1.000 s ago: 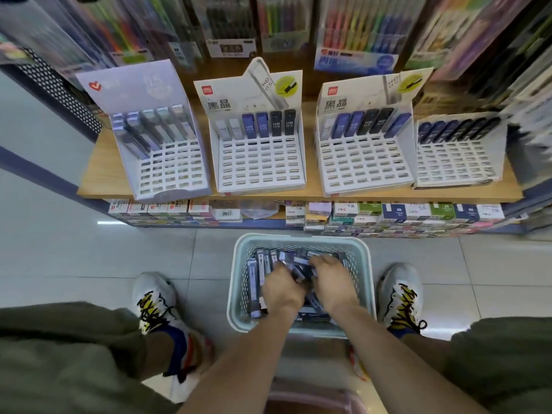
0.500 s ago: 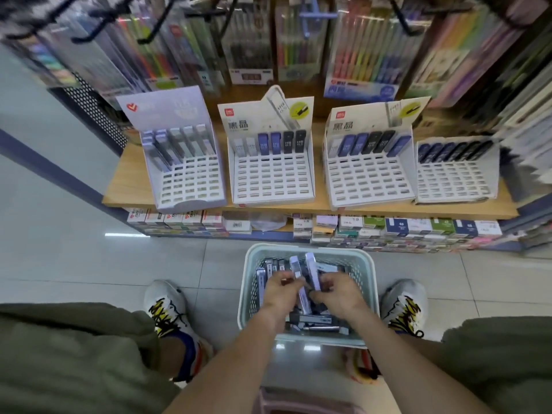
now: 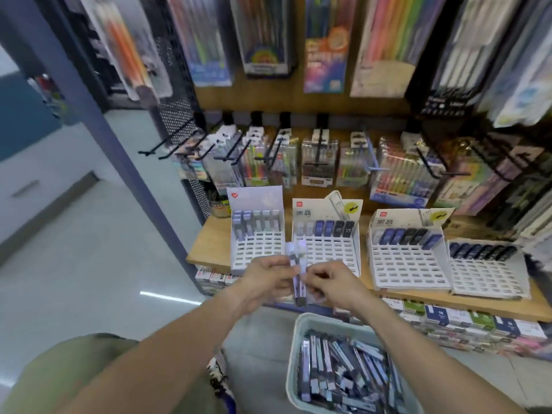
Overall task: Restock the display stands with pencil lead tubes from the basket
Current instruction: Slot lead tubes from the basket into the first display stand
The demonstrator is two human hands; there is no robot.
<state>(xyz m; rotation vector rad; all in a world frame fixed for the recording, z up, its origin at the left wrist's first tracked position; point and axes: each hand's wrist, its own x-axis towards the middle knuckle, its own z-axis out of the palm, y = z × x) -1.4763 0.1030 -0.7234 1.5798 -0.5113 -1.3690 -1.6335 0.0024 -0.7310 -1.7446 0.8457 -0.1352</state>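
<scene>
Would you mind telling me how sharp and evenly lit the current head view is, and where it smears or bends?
Head view: the hanging pen packs at the top are motion-smeared; the tubes pinched between left hand and right hand are soft, labels unreadable; wide-angle bending tilts the blue post; a bright light streak glares off the floor; the display stands are evenly lit.

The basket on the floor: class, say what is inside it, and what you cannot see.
The basket holds a loose heap of pencil lead tubes, purple, grey and dark, lying crosswise. The basket's bottom and lower layers are covered by the heap, and its near right corner by the right forearm.
</scene>
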